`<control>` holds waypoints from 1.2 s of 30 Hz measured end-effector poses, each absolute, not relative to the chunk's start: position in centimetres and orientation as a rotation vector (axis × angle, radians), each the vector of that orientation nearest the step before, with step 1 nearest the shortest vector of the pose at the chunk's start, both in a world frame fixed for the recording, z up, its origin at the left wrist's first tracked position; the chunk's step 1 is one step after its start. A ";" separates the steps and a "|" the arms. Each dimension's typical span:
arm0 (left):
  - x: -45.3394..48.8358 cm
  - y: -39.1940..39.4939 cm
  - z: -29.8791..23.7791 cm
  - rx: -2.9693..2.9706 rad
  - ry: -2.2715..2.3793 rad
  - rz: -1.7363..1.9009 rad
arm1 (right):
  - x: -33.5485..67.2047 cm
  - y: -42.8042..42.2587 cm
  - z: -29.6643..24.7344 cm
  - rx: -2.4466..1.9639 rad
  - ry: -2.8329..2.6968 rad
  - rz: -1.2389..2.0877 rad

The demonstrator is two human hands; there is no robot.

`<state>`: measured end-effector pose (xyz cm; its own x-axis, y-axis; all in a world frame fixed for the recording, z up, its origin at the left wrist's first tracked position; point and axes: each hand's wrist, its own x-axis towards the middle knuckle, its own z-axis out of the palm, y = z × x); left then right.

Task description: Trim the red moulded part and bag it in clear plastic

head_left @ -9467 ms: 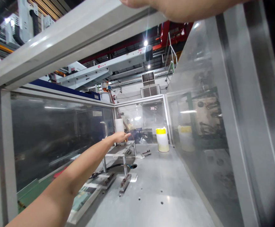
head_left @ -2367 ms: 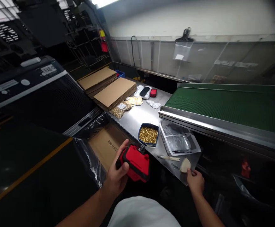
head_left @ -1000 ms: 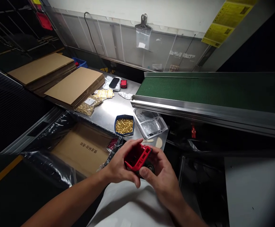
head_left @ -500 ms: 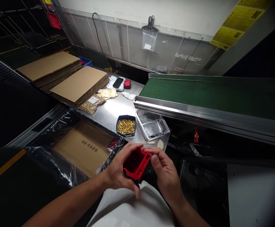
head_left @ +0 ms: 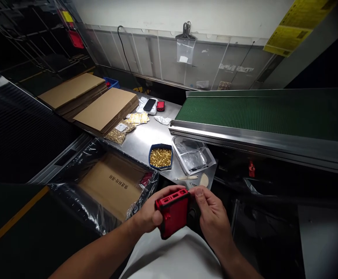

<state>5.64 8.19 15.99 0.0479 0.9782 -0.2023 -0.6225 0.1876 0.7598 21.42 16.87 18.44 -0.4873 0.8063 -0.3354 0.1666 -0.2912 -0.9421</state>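
Observation:
My left hand point(head_left: 150, 212) is wrapped around a red plastic housing with black edges point(head_left: 175, 217), held upright above my lap. Its flat side faces me, and slots show along its narrow top. At the housing's upper right corner, my right hand point(head_left: 212, 209) has thumb and forefinger closed together. Whether those fingertips grip the corner or some small part cannot be made out. Beyond the hands, a blue tray point(head_left: 150, 164) full of small brass-coloured pieces point(head_left: 161, 156) sits on the metal table point(head_left: 140, 145).
A box lined with black plastic point(head_left: 119, 186) stands front left. Cardboard stacks point(head_left: 106, 108), a bag of brass pieces point(head_left: 119, 132), a phone point(head_left: 149, 104) and another red housing point(head_left: 160, 106) lie behind. A white tray of clear bags point(head_left: 194, 157) adjoins the green conveyor point(head_left: 227, 112).
The red housing has turned in my left hand, from its hollow side showing to its flat side facing me. My right hand stays by its right edge. The view has shifted slightly.

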 end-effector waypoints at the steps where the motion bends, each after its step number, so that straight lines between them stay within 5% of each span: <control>1: 5.7 8.1 15.9 0.494 0.778 1.315 | 21.4 16.8 18.5 -1.220 -1.470 1.858; 7: 6.0 7.7 15.5 0.275 0.615 1.299 | 22.0 17.5 15.3 -1.357 -1.440 1.666; 18: 5.2 5.8 14.0 0.057 0.587 1.360 | 25.7 22.0 -5.1 -1.870 -2.016 1.180; 28: 4.7 4.0 15.9 0.142 0.966 1.410 | 24.1 22.8 -9.9 -1.835 -2.467 1.050; 36: 3.9 4.2 17.0 0.451 1.148 1.285 | 24.5 21.3 -8.4 -1.688 -2.489 0.970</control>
